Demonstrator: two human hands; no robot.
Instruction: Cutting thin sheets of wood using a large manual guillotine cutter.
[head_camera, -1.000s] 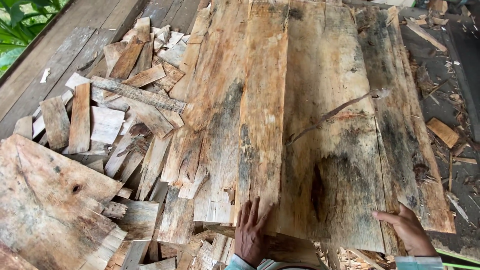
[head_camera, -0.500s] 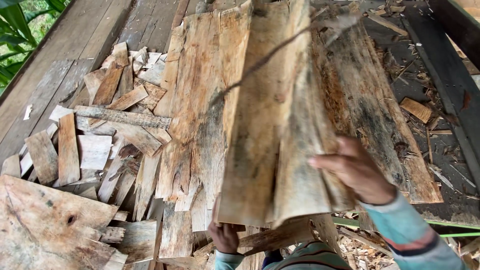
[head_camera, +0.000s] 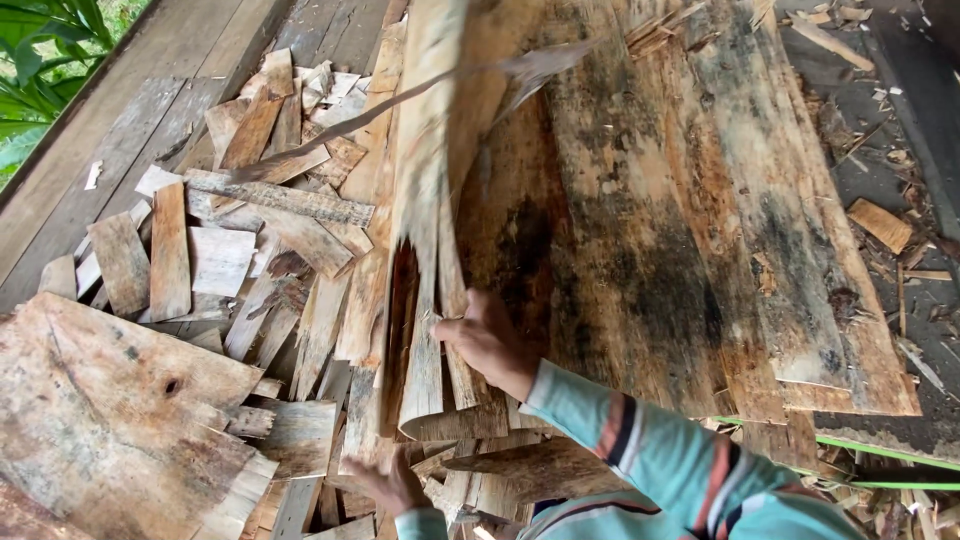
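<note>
Grey wooden plank floor (head_camera: 180, 60) shows upper left. Centre frame, the right hand (head_camera: 487, 343) grips a long, pale, curved wood slab (head_camera: 425, 250) standing on edge. The left hand (head_camera: 390, 487), bottom, is half hidden; grip unclear.

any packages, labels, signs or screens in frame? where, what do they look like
None in view: only bare weathered wood, a lifted slab gripped by the right hand, the left hand on the wood pile below it, loose offcuts at left, green leaves top left.

The slab (head_camera: 430, 260) is rough, splintery raw wood; the boards (head_camera: 700, 230) look matt, weathered (dark-stained in patches); offcuts (head_camera: 190, 250) pale, dry.
</note>
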